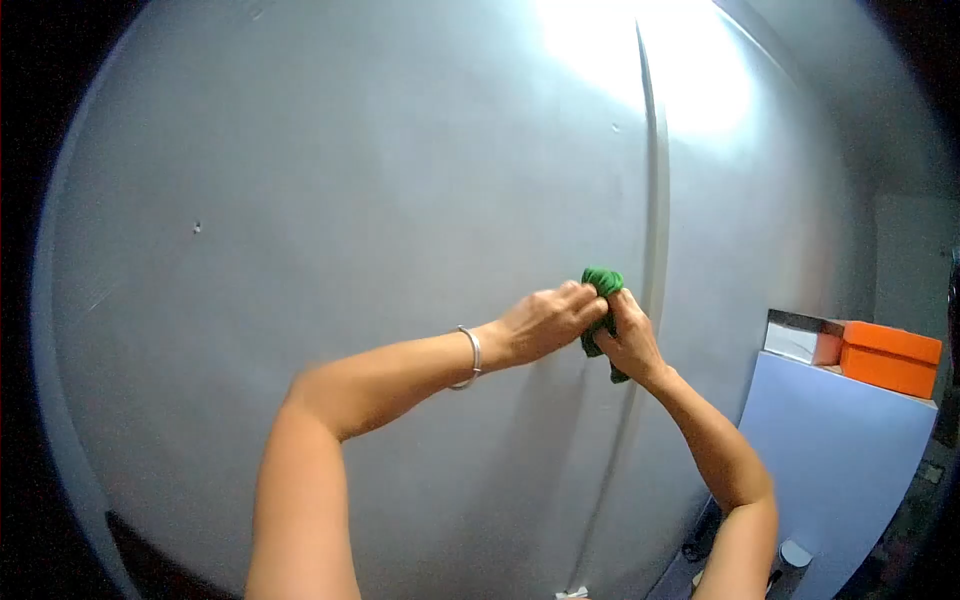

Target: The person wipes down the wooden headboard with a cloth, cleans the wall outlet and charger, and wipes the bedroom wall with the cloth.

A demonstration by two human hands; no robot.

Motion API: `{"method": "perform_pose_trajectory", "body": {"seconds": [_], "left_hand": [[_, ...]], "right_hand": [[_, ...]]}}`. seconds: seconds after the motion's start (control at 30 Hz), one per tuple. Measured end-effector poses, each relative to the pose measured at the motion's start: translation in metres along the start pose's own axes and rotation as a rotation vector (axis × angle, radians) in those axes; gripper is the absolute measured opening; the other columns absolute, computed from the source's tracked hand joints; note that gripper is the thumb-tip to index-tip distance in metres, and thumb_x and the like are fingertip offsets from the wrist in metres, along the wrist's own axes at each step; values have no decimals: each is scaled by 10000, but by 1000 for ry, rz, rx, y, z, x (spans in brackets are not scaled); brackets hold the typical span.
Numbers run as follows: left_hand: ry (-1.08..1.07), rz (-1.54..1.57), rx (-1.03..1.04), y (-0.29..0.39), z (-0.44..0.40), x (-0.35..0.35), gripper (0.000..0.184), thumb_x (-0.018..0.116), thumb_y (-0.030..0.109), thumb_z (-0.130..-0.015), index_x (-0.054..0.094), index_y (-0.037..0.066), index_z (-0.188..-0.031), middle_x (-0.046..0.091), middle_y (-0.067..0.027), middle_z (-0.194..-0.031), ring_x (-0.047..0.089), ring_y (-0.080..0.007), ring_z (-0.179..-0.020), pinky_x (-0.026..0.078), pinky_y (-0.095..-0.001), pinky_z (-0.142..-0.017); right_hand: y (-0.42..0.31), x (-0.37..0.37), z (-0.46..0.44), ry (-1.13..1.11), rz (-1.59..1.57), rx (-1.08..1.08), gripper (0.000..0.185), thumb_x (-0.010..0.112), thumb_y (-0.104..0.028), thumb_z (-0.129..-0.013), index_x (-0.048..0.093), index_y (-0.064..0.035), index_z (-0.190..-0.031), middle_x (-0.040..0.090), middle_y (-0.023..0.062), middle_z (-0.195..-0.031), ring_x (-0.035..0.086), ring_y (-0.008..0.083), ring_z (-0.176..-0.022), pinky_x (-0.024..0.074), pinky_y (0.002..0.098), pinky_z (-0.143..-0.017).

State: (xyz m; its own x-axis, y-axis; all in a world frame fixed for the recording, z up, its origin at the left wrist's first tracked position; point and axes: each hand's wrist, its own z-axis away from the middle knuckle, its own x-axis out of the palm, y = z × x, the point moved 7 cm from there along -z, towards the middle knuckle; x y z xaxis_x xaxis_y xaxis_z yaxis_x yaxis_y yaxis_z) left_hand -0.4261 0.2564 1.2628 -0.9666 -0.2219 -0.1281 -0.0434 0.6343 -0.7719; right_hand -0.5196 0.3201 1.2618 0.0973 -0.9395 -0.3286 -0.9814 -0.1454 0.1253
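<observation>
A bunched green cloth (603, 281) is held up in front of the grey wall, with its lower end hanging below the fingers. My left hand (552, 318) is closed on the cloth from the left, and a silver bangle (474, 357) circles that wrist. From the right, my right hand (632, 340) grips the same cloth, its fingers wrapped round it. The two hands meet at the cloth, both arms raised. Part of the cloth is hidden behind the fingers.
A vertical strip (657, 200) runs down the wall behind the hands. At the right stands a pale blue cabinet (840, 440) bearing an orange box (890, 358) and a silver-white box (792, 342). A small white object (572, 594) sits at the bottom edge.
</observation>
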Motion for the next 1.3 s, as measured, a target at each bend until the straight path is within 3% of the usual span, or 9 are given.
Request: {"method": "perform_pose_trajectory", "body": {"seconds": [0.1, 0.3, 0.37, 0.5, 0.77, 0.9, 1.07, 1.17, 1.3], "left_hand": [[211, -23, -173, -27, -15, -48, 456, 651, 223, -820, 437, 135, -1213, 472, -121, -1159, 579, -199, -918, 571, -286, -657], [28, 485, -498, -88, -32, -34, 322, 580, 256, -886, 537, 58, -1135, 595, -150, -982, 631, -256, -870, 530, -366, -753], [71, 543, -807, -111, -27, -29, 338, 521, 307, -919, 569, 10, -1074, 637, -165, -887, 644, -275, -850, 515, -380, -721], [159, 633, -744, -91, -56, -18, 401, 506, 360, -920, 565, -24, -1021, 640, -186, -882, 645, -265, -838, 505, -374, -756], [55, 1289, -682, -41, -94, 45, 518, 587, 311, -890, 386, 46, -1288, 513, -171, -1184, 541, -235, -1073, 493, -363, -885], [112, 719, -467, -34, -105, 57, 504, 541, 334, -907, 402, 45, -1296, 488, -190, -1207, 550, -271, -1064, 489, -392, -858], [185, 554, -673, -50, -109, 111, 456, 444, 50, -819, 381, -64, -1256, 411, -262, -1269, 489, -395, -1124, 432, -447, -940], [584, 407, -690, -59, -110, 131, 465, 399, 28, -839, 333, -82, -1286, 382, -295, -1287, 469, -432, -1125, 414, -445, -964], [592, 559, -638, -90, -154, 123, 458, 340, 25, -888, 262, -112, -1317, 341, -318, -1319, 407, -446, -1187, 350, -451, -1022]], "right_hand": [[-10, -10, -33, -18, -442, 278, 621, 470, -40, -717, 352, -83, -1325, 551, 150, -1064, 585, 253, -937, 529, 363, -773], [-7, 11, -48, -229, -1156, 553, 467, 519, -336, -865, 442, -39, -1217, 562, 108, -991, 593, 161, -849, 516, 266, -676], [-21, 11, -44, -314, -1169, 596, 485, 556, -359, -855, 472, -28, -1201, 574, 108, -1000, 597, 159, -852, 515, 286, -700], [-14, -4, -35, -351, -941, 532, 561, 607, -358, -845, 422, -25, -1257, 564, 138, -1092, 600, 208, -913, 518, 344, -778], [42, -45, -3, 306, -1258, 500, 422, 547, -178, -881, 422, -112, -1279, 556, 77, -1115, 557, 203, -1029, 467, 336, -908], [88, -104, -6, 608, -187, 385, 517, 670, -123, -760, 439, -73, -1219, 494, 133, -1163, 489, 293, -1103, 433, 392, -910], [136, -77, -51, 535, 114, 156, 562, 683, -241, -786, 400, -54, -1234, 446, 186, -1182, 421, 344, -1135, 382, 461, -940], [133, -85, -103, 547, 201, 19, 537, 643, -224, -817, 388, -30, -1248, 456, 213, -1199, 476, 360, -1080, 405, 455, -922], [158, -112, -202, 526, 426, -4, 430, 508, -146, -878, 387, 9, -1260, 444, 223, -1232, 502, 382, -1057, 423, 453, -922]]}}
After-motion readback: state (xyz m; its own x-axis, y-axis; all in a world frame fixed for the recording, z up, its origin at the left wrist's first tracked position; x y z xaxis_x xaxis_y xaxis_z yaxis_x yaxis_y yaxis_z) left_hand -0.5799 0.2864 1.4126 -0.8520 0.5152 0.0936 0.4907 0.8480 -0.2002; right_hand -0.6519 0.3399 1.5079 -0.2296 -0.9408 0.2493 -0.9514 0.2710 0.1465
